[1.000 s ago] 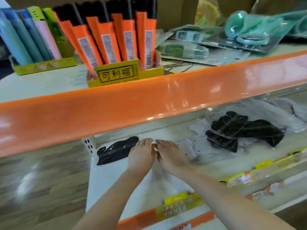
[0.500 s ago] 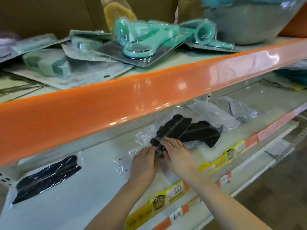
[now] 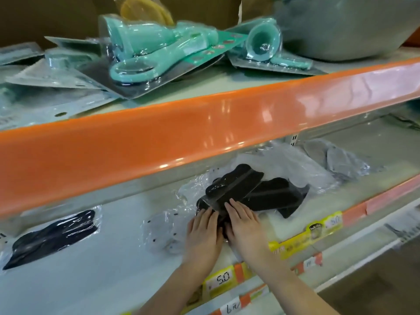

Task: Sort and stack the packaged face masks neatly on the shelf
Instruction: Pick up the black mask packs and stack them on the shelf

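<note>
Several black face masks in clear bags (image 3: 254, 189) lie in a loose pile on the white lower shelf (image 3: 95, 269). My left hand (image 3: 203, 235) and my right hand (image 3: 244, 223) lie side by side, fingers straight, pressing flat on the near end of the pile. One more bagged black mask (image 3: 52, 237) lies alone at the far left of the shelf. Grey bagged masks (image 3: 336, 160) sit at the back right, partly under the beam. Whether anything is under my palms is hidden.
A thick orange shelf beam (image 3: 204, 133) overhangs the lower shelf just above the pile. Teal items in blister packs (image 3: 159, 55) and a grey basin (image 3: 341, 28) crowd the upper shelf. Yellow and orange price tags (image 3: 302, 239) line the front edge.
My view and both hands have shifted right from the lone left mask to the pile of black masks. Both hands now press on the pile's near end.
</note>
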A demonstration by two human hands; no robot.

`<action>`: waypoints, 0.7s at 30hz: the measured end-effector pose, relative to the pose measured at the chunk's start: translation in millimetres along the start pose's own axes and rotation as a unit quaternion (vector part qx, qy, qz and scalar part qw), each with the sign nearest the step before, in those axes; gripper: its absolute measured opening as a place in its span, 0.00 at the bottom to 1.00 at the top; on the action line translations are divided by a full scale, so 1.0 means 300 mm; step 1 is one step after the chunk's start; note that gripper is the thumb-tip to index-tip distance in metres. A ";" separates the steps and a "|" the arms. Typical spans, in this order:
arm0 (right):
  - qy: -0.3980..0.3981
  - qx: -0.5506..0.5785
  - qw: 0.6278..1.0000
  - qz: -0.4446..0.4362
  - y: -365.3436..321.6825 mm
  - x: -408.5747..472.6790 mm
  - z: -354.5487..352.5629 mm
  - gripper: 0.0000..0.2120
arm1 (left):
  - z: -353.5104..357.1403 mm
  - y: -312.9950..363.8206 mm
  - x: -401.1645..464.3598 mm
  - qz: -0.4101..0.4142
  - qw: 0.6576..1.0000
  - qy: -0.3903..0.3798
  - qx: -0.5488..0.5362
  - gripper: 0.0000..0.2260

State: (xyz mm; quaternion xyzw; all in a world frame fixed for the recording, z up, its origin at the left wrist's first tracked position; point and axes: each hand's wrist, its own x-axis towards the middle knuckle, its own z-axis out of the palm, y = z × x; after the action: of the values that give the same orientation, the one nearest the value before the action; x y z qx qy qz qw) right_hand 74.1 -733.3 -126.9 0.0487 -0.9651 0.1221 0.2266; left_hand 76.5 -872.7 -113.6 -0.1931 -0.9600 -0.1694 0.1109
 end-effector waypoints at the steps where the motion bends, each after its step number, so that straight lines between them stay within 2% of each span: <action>1: 0.015 -0.003 1.000 0.001 -0.002 -0.001 0.001 0.28 | 0.007 -0.001 -0.003 -0.001 1.000 0.001 0.009 0.19; 6: 0.071 0.016 0.997 -0.009 -0.001 -0.010 0.002 0.19 | 0.016 -0.003 -0.020 0.003 0.999 0.026 -0.018 0.17; 10: 0.075 0.030 0.996 -0.034 0.002 -0.021 -0.007 0.04 | 0.004 -0.001 -0.028 0.026 0.991 0.124 -0.042 0.11; 13: 0.071 0.055 0.994 -0.058 0.003 -0.025 -0.016 0.09 | 0.001 0.000 -0.026 0.082 0.976 0.200 -0.016 0.08; 15: 0.075 0.078 0.991 -0.080 0.004 -0.031 -0.023 0.07 | 0.005 0.001 -0.028 0.105 0.973 0.206 -0.005 0.09; 21: 0.070 0.141 0.979 -0.128 0.004 -0.042 -0.036 0.07 | -0.001 -0.006 -0.018 0.093 0.973 0.210 -0.014 0.09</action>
State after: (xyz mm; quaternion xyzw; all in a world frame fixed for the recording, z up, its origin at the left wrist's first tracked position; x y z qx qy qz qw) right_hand 89.8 -728.9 -123.4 0.1952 -0.9055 0.2303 0.2983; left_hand 80.8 -876.1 -115.3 -0.2437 -0.8907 -0.2081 0.3226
